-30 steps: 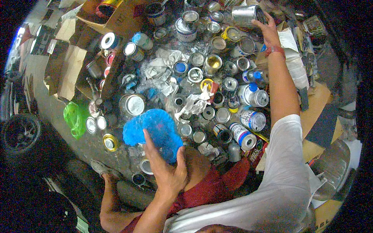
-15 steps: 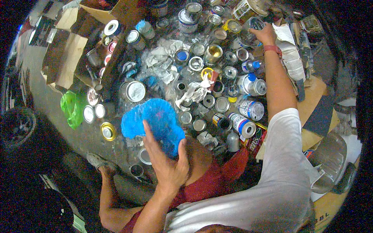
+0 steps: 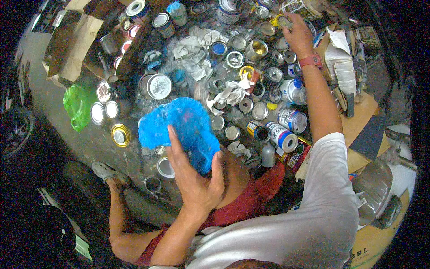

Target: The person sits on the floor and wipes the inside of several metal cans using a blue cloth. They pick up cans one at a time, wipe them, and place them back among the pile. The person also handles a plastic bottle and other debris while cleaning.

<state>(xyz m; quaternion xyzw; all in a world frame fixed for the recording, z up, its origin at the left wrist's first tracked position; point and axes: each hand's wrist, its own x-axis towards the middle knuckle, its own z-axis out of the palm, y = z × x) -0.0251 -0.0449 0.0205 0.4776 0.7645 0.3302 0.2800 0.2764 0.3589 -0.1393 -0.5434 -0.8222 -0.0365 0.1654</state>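
My left hand, in front of my body, supports a bright blue, irregularly rounded piece with a dusty, scuffed surface; its material is unclear. The thumb and fingers press along its near edge. At the far right, my right hand reaches out with thumb and fingers curled at the round mouth of a small yellow-rimmed can. Partly behind that hand is a clear container. Around the reach stand several open paint cans, among them a gold-lined can and a blue-topped can.
Crumpled white paper lies among the cans. Larger white-and-blue cans lie tilted at the right, by cardboard sheets. A cardboard box stands far left, with a green plastic bag and several can lids nearer.
My right hand has moved from the clear container to the yellow-rimmed can on its left. The view has shifted slightly. My left hand still holds the blue piece.
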